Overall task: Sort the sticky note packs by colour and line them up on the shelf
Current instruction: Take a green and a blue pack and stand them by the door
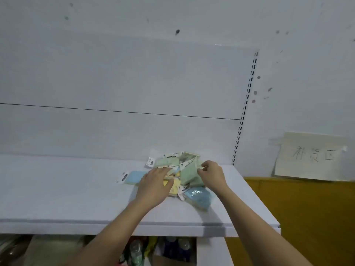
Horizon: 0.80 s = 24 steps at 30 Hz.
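Note:
A jumbled heap of sticky note packs lies on the white shelf (57, 189) towards its right end. Green packs (189, 174) sit at the top and middle, yellow ones (175, 186) underneath, a blue pack (197, 196) at the front right and another blue pack (135, 176) at the left edge. My left hand (153, 186) lies flat on the left part of the heap, fingers stretched out over the packs. My right hand (211, 173) is at the heap's right side, fingers loosely curled and touching a green pack; whether it grips the pack is unclear.
A slotted shelf upright (244, 112) runs up the back panel at the right. A paper sign (311, 157) hangs on the wall above a yellow surface (307, 208). Bottles (136, 252) stand on the level below the shelf.

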Motion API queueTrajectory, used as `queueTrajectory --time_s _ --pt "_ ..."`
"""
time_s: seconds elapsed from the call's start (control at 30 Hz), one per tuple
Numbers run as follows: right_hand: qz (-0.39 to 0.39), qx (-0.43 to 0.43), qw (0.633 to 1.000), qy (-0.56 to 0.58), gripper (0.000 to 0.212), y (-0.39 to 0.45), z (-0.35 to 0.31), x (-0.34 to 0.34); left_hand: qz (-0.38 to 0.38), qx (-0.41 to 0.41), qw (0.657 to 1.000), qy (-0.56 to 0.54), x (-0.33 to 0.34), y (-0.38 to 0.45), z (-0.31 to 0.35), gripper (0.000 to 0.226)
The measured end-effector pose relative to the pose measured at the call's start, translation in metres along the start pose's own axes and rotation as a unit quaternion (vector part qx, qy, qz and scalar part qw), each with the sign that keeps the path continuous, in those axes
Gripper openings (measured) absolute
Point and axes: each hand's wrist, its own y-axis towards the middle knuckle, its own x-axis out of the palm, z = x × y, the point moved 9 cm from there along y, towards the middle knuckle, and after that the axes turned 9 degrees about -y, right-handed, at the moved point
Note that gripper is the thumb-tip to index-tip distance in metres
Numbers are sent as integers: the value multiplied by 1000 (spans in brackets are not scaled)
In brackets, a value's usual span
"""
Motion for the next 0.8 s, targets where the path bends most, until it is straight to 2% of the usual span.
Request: queueTrajectory --time_s 0.13,0.27,0.37,0.47,0.53,0.6,0.67,0.8 --pt "-1 49 998 -29 32 18 4 16 11 -12 998 -54 1 31 -19 45" --pt "-1 60 998 -10 33 30 6 27 4 -27 994 -109 15 55 -31 41" --pt "18 67 997 45 31 41 13 18 28 -39 978 -203 19 69 -37 36" --pt "-9 76 972 223 24 48 16 11 30 -87 931 -354 19 80 -41 34" --pt "-33 70 948 309 21 50 10 8 -10 -128 875 -467 28 85 -36 36" --pt "-58 56 934 347 19 50 2 6 -44 -143 819 -554 36 88 -25 38" --pt "-80 40 930 358 15 49 -3 5 -41 -136 798 -586 36 90 -17 35" --pt "-130 13 937 325 15 39 1 7 -15 -143 796 -589 38 83 -14 31"
